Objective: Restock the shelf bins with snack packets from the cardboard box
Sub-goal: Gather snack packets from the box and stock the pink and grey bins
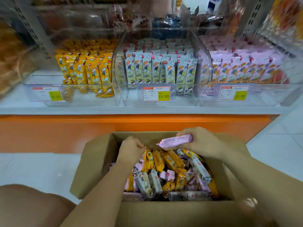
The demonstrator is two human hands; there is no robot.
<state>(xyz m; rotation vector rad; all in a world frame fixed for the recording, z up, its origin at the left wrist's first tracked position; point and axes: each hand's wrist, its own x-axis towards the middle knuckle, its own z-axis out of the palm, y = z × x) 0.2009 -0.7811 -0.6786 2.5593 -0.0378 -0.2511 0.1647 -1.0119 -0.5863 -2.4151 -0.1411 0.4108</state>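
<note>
An open cardboard box (pixel 98 154) sits on the floor below the shelf, full of mixed yellow, pink and cream snack packets (pixel 170 176). My right hand (pixel 196 141) holds a pink packet (pixel 175 140) above the far end of the box. My left hand (pixel 131 149) reaches into the box's far left corner with fingers curled at the top of a yellow packet (pixel 148 158); whether it grips the packet is unclear. Three clear bins stand on the shelf: yellow packets (pixel 85 69) at left, cream packets (pixel 160 69) in the middle, pink packets (pixel 242 69) at right.
Each bin carries a price tag (pixel 156 94) on its front wall. An orange shelf base (pixel 65 128) runs behind the box. A bare knee (pixel 29 205) shows at the lower left. Upper shelves hold blurred snack bags (pixel 170 22).
</note>
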